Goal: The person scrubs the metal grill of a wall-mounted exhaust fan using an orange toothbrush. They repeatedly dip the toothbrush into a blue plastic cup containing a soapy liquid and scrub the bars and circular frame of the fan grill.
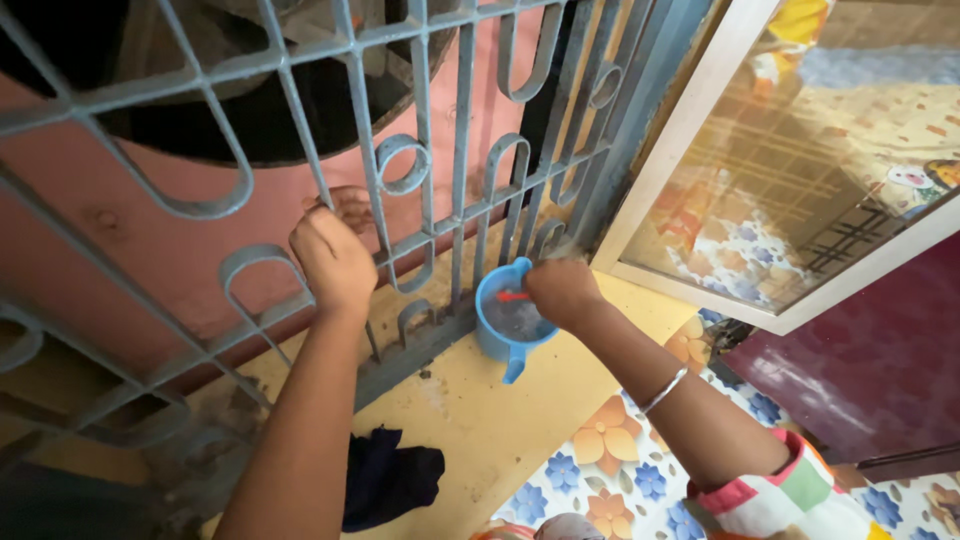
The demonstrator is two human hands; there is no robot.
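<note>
While the left hand (pixel 333 258) gripped a bar of the grey window grille (pixel 440 160), the right hand (pixel 563 292) closed around a red-handled tool (pixel 512 296) over the blue mug (pixel 505 325).

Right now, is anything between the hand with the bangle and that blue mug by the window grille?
Nothing visible stands between them. The right hand is already over the rim of the blue mug, fingers closed on a thin red item dipped in the water. The left hand grips a bar of the grey grille beside it.
</note>
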